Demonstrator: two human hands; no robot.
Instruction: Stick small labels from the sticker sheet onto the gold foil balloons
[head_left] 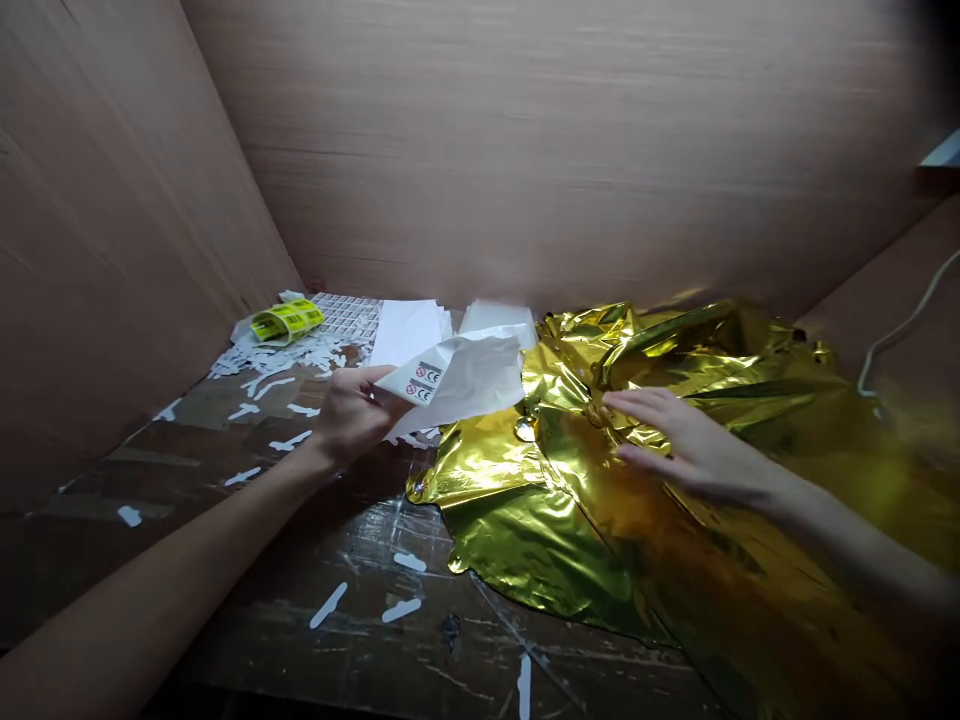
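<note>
My left hand (356, 415) is closed on the left end of a whitish sticker backing sheet (480, 385). Two small labels with a CE mark and a red ringed sign show near the grip. The sheet bends and its far end reaches over the edge of the gold foil. My right hand (675, 440) is over the crumpled gold foil balloon (555, 540), fingers stretched out and thumb apart. Nothing shows between those fingers; whether they touch the foil I cannot tell. The foil spreads across the right side of the table, flat and wrinkled.
White paper strips (328, 606) lie scattered on the dark, taped table (300, 660). At the back left are a yellow label roll (289, 320), a heap of scraps and a white grid sheet (349, 313). White paper stacks (405, 330) stand near the wooden back wall (525, 150). A cable (900, 325) hangs right.
</note>
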